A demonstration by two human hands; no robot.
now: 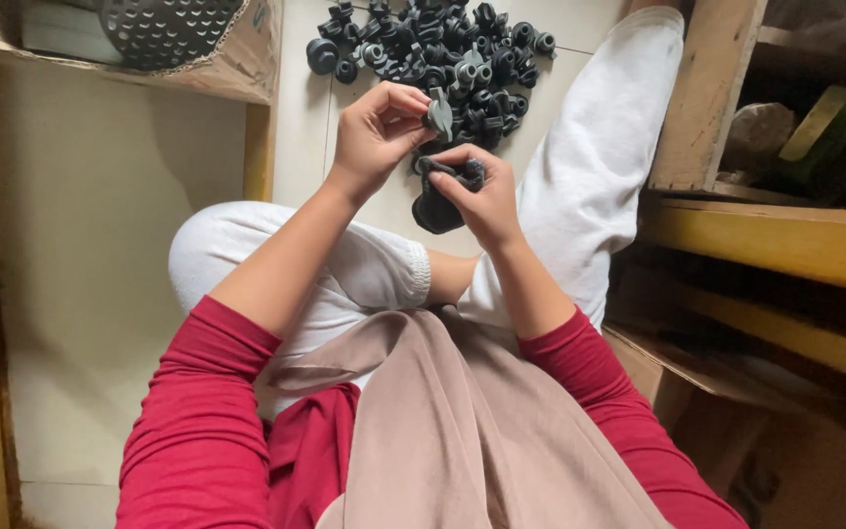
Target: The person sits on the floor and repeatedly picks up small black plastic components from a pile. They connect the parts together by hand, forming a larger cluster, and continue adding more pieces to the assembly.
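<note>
My left hand (376, 132) pinches a small grey plastic piece (440, 113) between thumb and fingertips, held just above the other hand. My right hand (482, 196) grips a dark rubber part (438, 208) whose rounded lower end hangs below the fingers. The two hands are close together over the pale tiled floor (305, 127). A heap of several black and grey rubber parts (443, 49) lies on the floor right beyond the hands. I sit cross-legged in white trousers and red sleeves.
A cardboard box (237, 69) holding a perforated metal piece (164, 27) sits at the upper left. Wooden shelving (707, 108) with a yellow beam (766, 240) stands at the right. A wooden post (258, 147) rises on the left.
</note>
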